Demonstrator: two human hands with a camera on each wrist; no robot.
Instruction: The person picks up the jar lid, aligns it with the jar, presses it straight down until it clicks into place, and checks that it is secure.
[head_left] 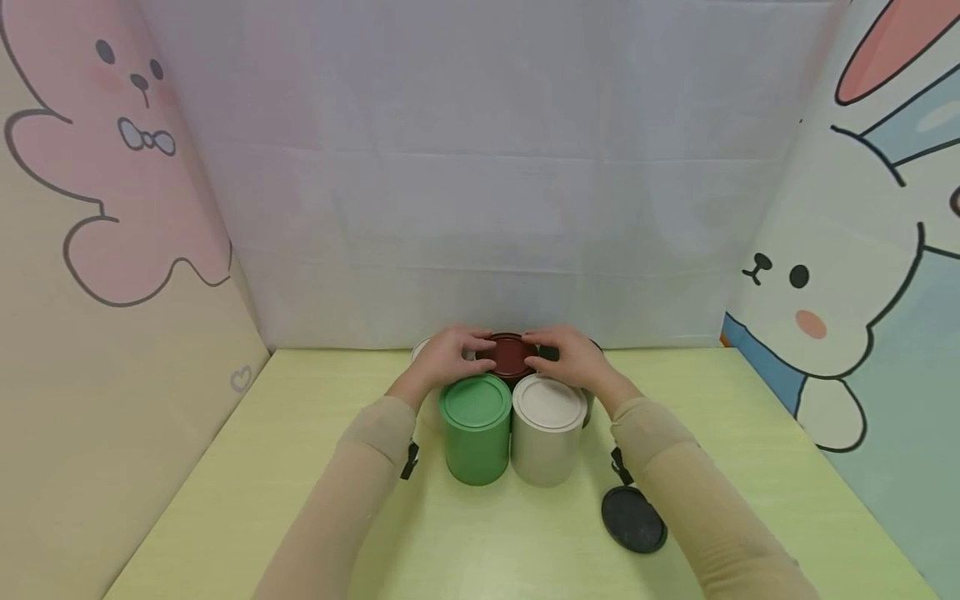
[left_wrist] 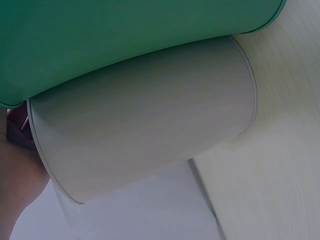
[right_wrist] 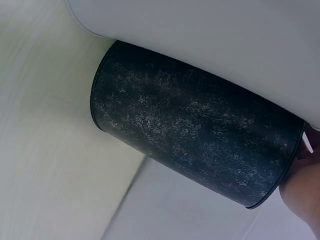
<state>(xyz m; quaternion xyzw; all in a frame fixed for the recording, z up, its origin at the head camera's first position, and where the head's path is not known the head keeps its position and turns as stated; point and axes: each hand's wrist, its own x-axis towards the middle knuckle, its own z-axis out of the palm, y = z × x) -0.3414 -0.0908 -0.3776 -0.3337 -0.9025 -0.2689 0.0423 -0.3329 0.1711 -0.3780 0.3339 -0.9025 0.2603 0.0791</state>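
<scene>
Both hands — left hand, right hand — pinching the round dark-red metal lid atop the rear can, behind the green cylindrical tin and white cylindrical tin on the yellow-green desk. Risking cocked seating, or wrists knocking front tins — tight cluster.

light: bright, even, soft overhead | shadows: faint, toward 6 o'clock | glare: none | head view: wide-angle edge bowing | wrist views: close-range, soft focus
</scene>
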